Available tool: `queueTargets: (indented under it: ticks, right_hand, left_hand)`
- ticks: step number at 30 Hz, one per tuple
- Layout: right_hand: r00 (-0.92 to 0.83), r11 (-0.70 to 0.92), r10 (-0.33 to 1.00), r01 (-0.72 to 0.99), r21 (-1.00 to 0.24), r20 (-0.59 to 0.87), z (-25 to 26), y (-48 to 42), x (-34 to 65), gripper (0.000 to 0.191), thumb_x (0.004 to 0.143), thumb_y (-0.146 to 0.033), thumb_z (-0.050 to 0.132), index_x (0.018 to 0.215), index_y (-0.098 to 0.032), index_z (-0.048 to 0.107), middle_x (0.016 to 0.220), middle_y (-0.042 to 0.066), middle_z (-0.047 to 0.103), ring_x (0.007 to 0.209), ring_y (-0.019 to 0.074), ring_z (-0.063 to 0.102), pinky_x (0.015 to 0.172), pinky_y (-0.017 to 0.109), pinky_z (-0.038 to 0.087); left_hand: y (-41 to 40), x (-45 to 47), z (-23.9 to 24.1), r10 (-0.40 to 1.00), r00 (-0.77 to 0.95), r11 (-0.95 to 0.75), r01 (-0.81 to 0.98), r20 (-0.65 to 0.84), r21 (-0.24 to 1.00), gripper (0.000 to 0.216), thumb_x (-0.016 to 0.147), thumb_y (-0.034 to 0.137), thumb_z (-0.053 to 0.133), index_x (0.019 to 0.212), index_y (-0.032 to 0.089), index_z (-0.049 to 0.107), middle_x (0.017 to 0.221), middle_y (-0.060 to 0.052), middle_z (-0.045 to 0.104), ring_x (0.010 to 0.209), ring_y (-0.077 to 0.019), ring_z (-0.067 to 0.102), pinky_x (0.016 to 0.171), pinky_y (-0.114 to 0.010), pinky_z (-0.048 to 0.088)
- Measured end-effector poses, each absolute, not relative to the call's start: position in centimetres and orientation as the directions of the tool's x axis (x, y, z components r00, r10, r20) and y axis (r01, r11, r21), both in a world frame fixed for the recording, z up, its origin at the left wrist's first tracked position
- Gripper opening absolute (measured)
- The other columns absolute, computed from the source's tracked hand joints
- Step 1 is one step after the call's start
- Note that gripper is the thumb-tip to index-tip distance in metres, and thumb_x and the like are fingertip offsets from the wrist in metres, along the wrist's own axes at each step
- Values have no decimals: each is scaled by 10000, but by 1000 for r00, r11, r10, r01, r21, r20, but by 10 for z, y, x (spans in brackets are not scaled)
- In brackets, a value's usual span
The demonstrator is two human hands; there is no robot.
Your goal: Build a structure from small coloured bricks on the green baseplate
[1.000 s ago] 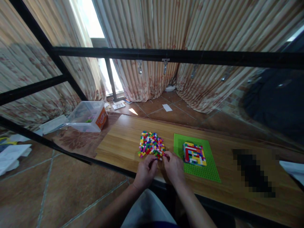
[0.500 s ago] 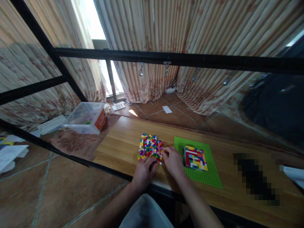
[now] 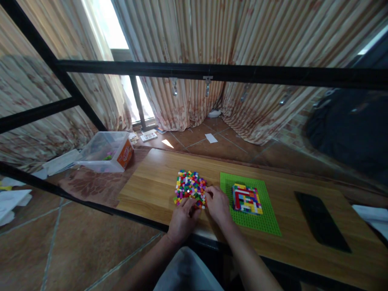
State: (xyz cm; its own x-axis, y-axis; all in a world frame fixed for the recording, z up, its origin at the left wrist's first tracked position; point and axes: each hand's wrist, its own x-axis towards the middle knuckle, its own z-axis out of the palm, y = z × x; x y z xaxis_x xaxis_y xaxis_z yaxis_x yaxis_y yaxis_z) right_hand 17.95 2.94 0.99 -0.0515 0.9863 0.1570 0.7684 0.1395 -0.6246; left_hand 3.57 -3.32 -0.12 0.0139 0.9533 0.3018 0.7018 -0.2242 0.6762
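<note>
Both hands have edged nearer the multicoloured brick pile (image 3: pixel 190 187), left hand (image 3: pixel 182 218) and right hand (image 3: pixel 217 204) fingers curled, grip unclear

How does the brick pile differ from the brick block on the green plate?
The brick pile lies loose and ragged on the bare table; the block is a neat square on the green plate. The left hand and right hand touch the pile; the block is untouched. Both are many-coloured.
</note>
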Motion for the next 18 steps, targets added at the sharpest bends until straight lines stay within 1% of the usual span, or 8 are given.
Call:
queueTargets:
  ticks: [3, 5, 9, 13, 16, 18]
  right_hand:
    - [-62, 150, 986, 751, -643, 157, 9, 30, 180, 164, 826, -163, 524, 835, -226, 675, 880, 31, 672, 817, 177, 616, 725, 275, 418]
    - [-63, 151, 986, 745, -650, 156, 9, 29, 181, 179, 829, -159, 516, 841, -226, 681, 889, 36, 675, 832, 183, 619, 737, 282, 427]
    - [-60, 170, 981, 714, -679, 184, 9, 27, 181, 212, 854, -180, 485, 897, -225, 688, 911, 48, 673, 861, 193, 618, 766, 302, 444]
    - [-13, 201, 968, 638, -743, 250, 13, 20, 181, 255, 887, -221, 441, 974, -220, 681, 950, 58, 661, 890, 189, 616, 799, 314, 459]
    - [21, 218, 959, 577, -787, 281, 21, 11, 186, 279, 906, -250, 419, 1004, -217, 678, 967, 70, 653, 906, 191, 611, 820, 331, 468]
    - [45, 212, 960, 525, -825, 275, 24, 2, 193, 280, 912, -277, 424, 1007, -215, 679, 964, 75, 648, 911, 194, 609, 834, 346, 475]
  left_hand:
    - [-34, 36, 0, 957, 22, -222, 699, 290, 680, 241, 770, 159, 633, 1008, 195, 622, 926, -39, 649, 729, -140, 619, 680, -263, 522]
    - [-34, 36, -1, 958, 22, -220, 699, 287, 681, 239, 771, 161, 631, 1007, 196, 620, 918, -38, 648, 723, -140, 619, 687, -269, 527]
    - [-35, 35, -2, 951, 45, -245, 714, 307, 655, 264, 783, 175, 627, 1045, 200, 618, 939, -49, 656, 827, -173, 638, 750, -300, 541]
    - [-35, 34, 1, 931, 100, -313, 710, 350, 630, 287, 828, 173, 577, 1109, 210, 618, 989, -59, 665, 884, -175, 644, 801, -307, 546]
    - [-35, 34, 4, 923, 123, -339, 709, 364, 619, 248, 859, 184, 541, 1085, 212, 639, 982, -59, 671, 887, -171, 651, 797, -296, 551]
    - [-34, 35, 5, 922, 125, -340, 715, 368, 611, 231, 868, 190, 532, 1067, 215, 647, 972, -55, 676, 893, -171, 655, 804, -298, 551]
